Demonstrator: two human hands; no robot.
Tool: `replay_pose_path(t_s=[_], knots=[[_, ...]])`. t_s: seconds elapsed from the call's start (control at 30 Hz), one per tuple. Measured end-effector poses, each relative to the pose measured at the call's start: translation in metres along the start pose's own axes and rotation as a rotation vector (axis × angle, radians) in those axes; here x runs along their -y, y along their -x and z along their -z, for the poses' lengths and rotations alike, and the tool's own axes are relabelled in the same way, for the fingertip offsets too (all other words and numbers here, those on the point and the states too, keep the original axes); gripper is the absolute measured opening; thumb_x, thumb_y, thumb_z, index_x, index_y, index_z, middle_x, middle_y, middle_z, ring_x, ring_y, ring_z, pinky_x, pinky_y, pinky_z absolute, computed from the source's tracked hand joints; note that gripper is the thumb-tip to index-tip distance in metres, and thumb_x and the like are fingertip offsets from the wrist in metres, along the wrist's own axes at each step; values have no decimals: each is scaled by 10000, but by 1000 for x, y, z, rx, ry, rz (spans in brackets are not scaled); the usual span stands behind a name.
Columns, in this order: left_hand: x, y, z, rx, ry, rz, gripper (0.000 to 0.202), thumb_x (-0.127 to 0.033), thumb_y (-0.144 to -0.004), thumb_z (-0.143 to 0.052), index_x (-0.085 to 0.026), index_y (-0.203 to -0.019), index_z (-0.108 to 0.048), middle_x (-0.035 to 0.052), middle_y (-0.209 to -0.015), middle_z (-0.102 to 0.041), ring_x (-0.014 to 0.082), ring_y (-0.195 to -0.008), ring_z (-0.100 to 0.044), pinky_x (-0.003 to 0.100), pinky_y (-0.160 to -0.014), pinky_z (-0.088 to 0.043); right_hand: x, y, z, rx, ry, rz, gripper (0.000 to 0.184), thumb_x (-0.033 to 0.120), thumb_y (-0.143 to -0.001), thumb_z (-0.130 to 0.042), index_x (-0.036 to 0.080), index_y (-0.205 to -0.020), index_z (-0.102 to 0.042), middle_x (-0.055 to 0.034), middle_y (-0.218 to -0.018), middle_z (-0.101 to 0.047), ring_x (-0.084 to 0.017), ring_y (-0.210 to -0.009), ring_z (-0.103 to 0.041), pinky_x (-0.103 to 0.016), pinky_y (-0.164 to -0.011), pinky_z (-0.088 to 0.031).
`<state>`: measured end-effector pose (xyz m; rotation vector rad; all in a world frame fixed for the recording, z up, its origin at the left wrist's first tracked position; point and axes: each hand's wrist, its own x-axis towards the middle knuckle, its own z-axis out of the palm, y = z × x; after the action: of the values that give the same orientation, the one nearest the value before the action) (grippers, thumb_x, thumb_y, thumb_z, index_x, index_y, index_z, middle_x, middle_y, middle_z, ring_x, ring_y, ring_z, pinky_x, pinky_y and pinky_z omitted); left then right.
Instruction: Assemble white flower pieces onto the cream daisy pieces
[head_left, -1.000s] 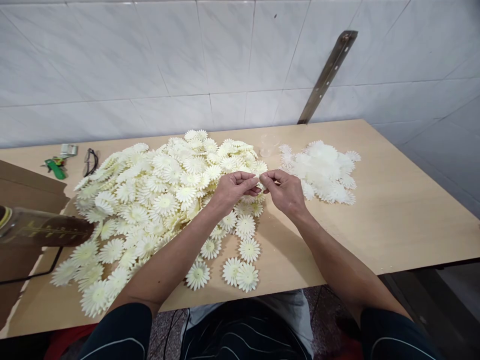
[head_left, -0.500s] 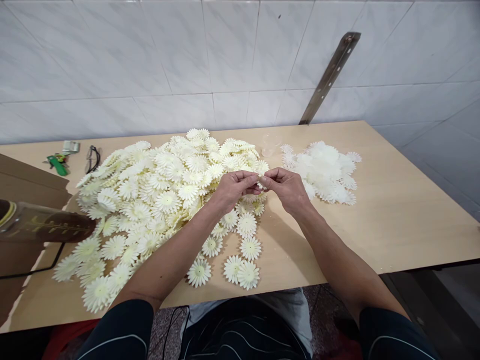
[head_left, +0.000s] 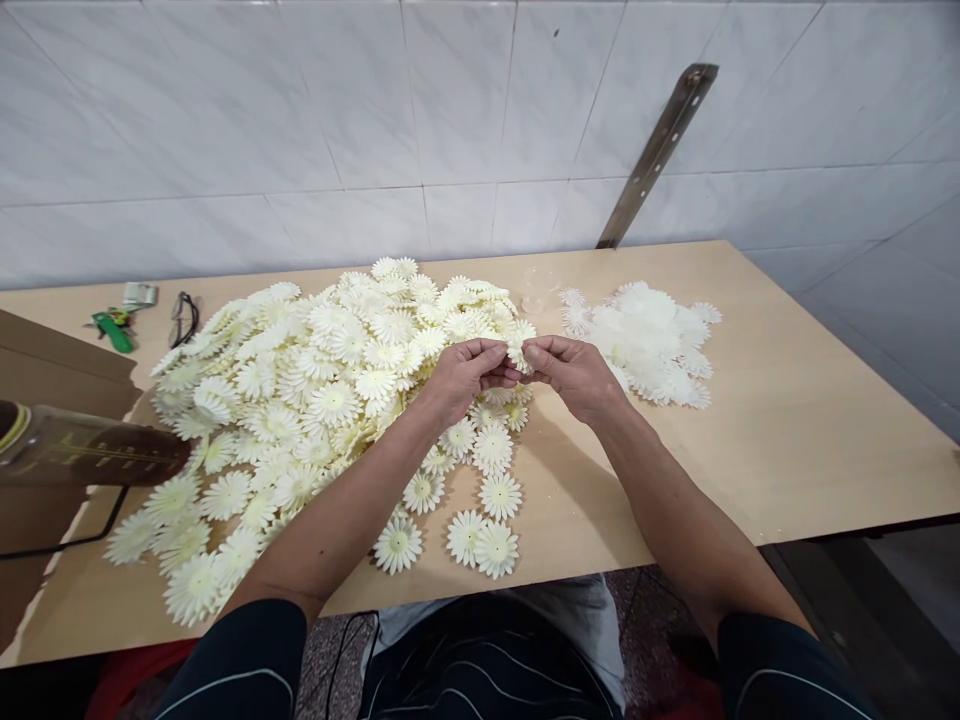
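**Two hands pinching one cream flower at frame centre**

A small cream flower piece is sitting just above the middle of the frame, over the wooden table. The left hand and the right hand are meeting on it, fingertips of both closing together on its edges. Left of centre, a large heap of cream flowers is spreading toward the lower left. To the right of the hands, a smaller pile of whiter flowers is lying. Between the two piles, toward the wall, a clear plastic cup is standing; its contents cannot be made out. At the far left edge a brown-tinted jug is lying on its side.
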<state>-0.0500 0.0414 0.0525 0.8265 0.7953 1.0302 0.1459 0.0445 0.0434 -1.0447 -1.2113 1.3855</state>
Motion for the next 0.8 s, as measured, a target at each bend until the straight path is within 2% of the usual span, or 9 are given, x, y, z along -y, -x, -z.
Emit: replay_pose_path(t_s=[0.07, 0.23, 0.4, 0.57, 0.8], knots=[[0, 0, 0, 2, -2, -4, 304, -340, -839, -992, -137, -876, -768, 49, -768, -777, 154, -714, -772, 310, -787, -644, 0, 0, -1, 4, -16, -14, 599, 690, -584, -1053, 216, -878, -835, -23, -859, -784, -191, -788, -732, -428, -809, -689], [0, 1, 0, 19, -24, 3, 346, -370, -813, -1013, -137, -872, -765, 62, -794, -786, 163, -729, -775, 328, -803, -654, -2, 0, -5, -60, 38, 12, 564, 616, -531, -1081, 213, -812, -803, -6, -788, -761, -165, -715, -696, -398, -755, -674], [2, 3, -2, 38, -52, -30, 439, -436, -755, -1050, -126, -889, -769, 67, -835, -795, 159, -754, -780, 329, -816, -664, 0, 4, -6, -111, 184, 83, 495, 616, -624, -1032, 212, -790, -799, -20, -763, -765, -182, -705, -696, -392, -735, -667], [7, 1, -2, -18, -63, -47, 536, -385, -632, -1116, -123, -921, -748, 38, -796, -787, 150, -697, -771, 339, -796, -671, 3, 8, -6, -118, 281, 135, 491, 665, -718, -964, 210, -808, -805, -29, -770, -768, -202, -722, -706, -398, -746, -671], [6, 1, -2, -9, -15, -15, 468, -317, -666, -1101, -112, -919, -765, 37, -800, -779, 159, -711, -783, 358, -827, -683, 3, 7, -5, -84, 264, 118, 521, 702, -745, -942, 211, -804, -779, -18, -768, -723, -193, -738, -671, -395, -769, -682]])
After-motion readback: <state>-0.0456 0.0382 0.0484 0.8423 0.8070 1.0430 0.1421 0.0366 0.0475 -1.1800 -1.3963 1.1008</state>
